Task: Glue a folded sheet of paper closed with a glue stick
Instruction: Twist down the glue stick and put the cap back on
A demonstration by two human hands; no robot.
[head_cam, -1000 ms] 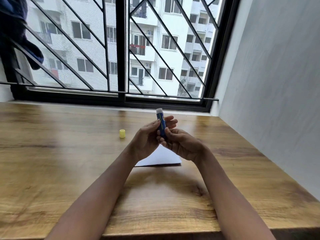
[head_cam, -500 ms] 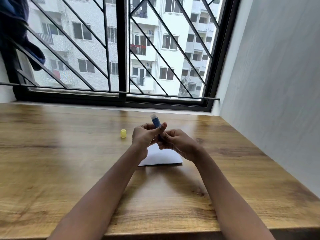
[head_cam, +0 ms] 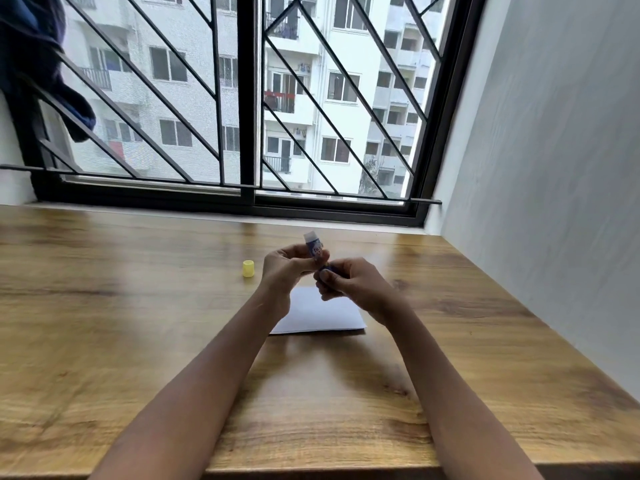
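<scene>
Both hands hold a small blue glue stick [head_cam: 314, 247] above the table, uncapped, its whitish tip pointing up and away. My left hand [head_cam: 284, 270] grips the upper barrel between thumb and fingers. My right hand [head_cam: 349, 280] is closed around the dark blue base end. Under the hands lies the folded white sheet of paper [head_cam: 318, 315], flat on the wooden table [head_cam: 138, 323]; its far part is hidden by my hands. The yellow cap [head_cam: 248, 268] stands on the table to the left of my left hand.
A barred window [head_cam: 249, 98] runs along the table's far edge. A grey wall [head_cam: 554, 168] closes the right side. Dark blue cloth [head_cam: 31, 57] hangs at the upper left over the bars. The table's near edge runs along the bottom of the view.
The glue stick has dropped lower and tilted a little left. My left fingers have closed around its barrel, and my right hand has shifted to the base end.
</scene>
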